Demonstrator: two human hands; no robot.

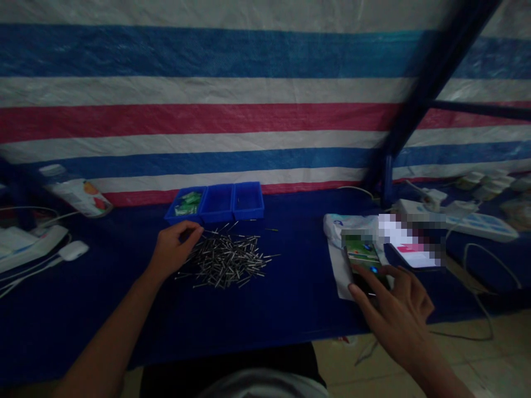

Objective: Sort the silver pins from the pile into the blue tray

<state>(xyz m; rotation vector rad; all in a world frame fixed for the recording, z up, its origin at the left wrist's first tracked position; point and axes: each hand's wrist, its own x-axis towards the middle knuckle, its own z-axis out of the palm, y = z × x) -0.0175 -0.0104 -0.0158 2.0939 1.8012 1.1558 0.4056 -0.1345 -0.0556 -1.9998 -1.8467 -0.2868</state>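
Pin pile (pixel 230 260) beside left grip (pixel 176 247), fingertips pressed together, right grip (pixel 397 303) spread on phone (pixel 362 247)

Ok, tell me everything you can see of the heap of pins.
The heap of pins is a loose, low mound of many thin, straight, silvery pieces, metal by their look, crossing each other at all angles. It lies on the dark blue table, nearer the person than the blue trays, with a few strays around its edges. The left hand is at its left side; whether they touch is hard to tell.
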